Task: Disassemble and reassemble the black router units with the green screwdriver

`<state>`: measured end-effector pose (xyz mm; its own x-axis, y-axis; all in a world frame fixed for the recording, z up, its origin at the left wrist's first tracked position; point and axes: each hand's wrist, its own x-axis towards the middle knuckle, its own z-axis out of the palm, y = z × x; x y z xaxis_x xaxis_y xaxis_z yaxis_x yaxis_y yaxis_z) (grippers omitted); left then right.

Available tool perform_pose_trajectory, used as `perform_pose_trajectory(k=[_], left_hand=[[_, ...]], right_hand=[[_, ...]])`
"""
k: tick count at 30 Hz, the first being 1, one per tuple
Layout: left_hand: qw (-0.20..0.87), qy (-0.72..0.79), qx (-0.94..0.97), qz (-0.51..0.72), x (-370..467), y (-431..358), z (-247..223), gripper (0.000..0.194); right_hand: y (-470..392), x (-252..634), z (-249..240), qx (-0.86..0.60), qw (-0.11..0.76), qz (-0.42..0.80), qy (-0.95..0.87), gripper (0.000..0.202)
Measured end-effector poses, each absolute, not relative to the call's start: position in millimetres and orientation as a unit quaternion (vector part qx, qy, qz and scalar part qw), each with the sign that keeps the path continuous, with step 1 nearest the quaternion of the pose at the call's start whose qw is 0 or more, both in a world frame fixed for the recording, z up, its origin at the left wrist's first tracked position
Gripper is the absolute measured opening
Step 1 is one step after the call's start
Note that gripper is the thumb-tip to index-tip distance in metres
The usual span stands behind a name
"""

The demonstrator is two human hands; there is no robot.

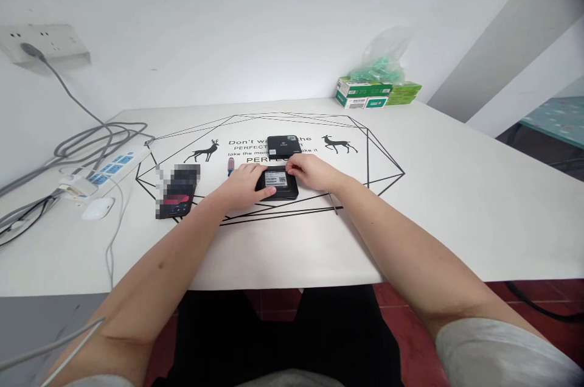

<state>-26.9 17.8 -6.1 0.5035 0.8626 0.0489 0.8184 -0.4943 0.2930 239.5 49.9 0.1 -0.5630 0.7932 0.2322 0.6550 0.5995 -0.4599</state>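
Note:
A flat black case (287,192) with a white printed label lies on the table in front of me, possibly a drive enclosure. My left hand (249,186) grips its left side, thumb along the near edge and fingers at the far left corner. At the far right corner, my right hand (305,170) has its fingertips pinched together against the edge; anything small between them is hidden. Just beyond lies a black square cover (283,145) with small stickers. A screwdriver (230,165) with a reddish and blue handle rests beside my left fingers. Some thin tool (334,204) pokes out beneath my right wrist.
A phone (180,192) lies left of my left forearm. Farther left are a white earphone case (97,209), a power strip (114,167) and coiled grey cables (100,134). Green-and-white boxes (365,94) with a plastic bag (383,58) on top stand against the wall.

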Motion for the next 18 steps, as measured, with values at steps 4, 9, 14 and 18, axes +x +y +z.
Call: perform_pose_trajectory(k=[4,9,14,18], left_hand=[[0.112,0.496,0.857,0.077,-24,14,-6,0.081],[0.131,0.500,0.854,0.064,-23,11,-1,0.091],[0.140,0.518,0.843,0.036,-20,6,3,0.112],[0.138,0.519,0.842,0.040,-18,6,1,0.120]], right_hand=[[49,238,0,-0.406,0.211,0.147,-0.877,0.023],[50,239,0,-0.391,0.206,0.146,-0.885,0.025],[51,246,9,-0.441,0.200,0.118,-0.867,0.028],[53,262,21,-0.628,0.181,0.054,-0.755,0.034]])
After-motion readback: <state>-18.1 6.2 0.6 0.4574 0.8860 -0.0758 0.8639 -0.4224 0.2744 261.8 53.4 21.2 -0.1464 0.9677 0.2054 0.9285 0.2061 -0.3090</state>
